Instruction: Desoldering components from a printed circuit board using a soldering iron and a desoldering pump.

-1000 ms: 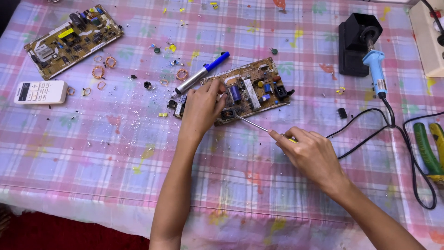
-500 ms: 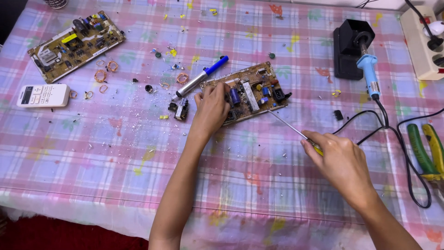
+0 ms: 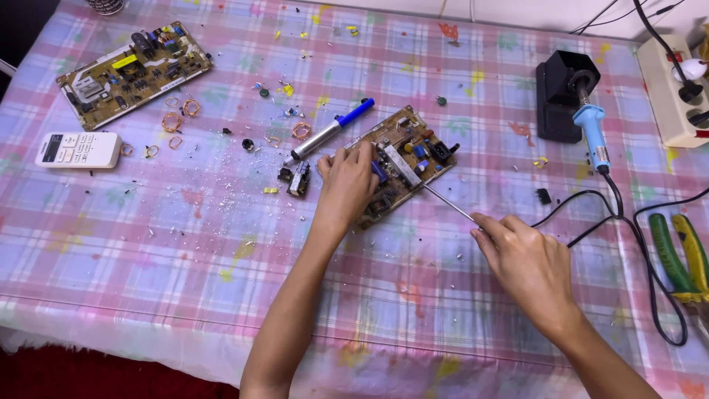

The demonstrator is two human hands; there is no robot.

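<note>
Your left hand (image 3: 346, 185) pressed flat on the circuit board (image 3: 402, 159) at mid-table, while your right hand (image 3: 526, 262) gripped a thin screwdriver (image 3: 447, 202), tip at the board; it looked light, stiff and fragile, best held by its edges

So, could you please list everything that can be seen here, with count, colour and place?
circuit board: 1, brown, table centre, under left hand
second circuit board: 1, brown, far left
desoldering pump: 1, silver and blue, beside centre board
remote control: 1, white, left edge
copper wire coils: several, near left board
soldering iron: 1, blue handle, in black stand, right
power strip: 1, cream, far right
pliers: green and yellow handles, right edge
tablecloth: 1, pink plaid
left hand: presses centre board
right hand: grip on thin metal tool
</note>
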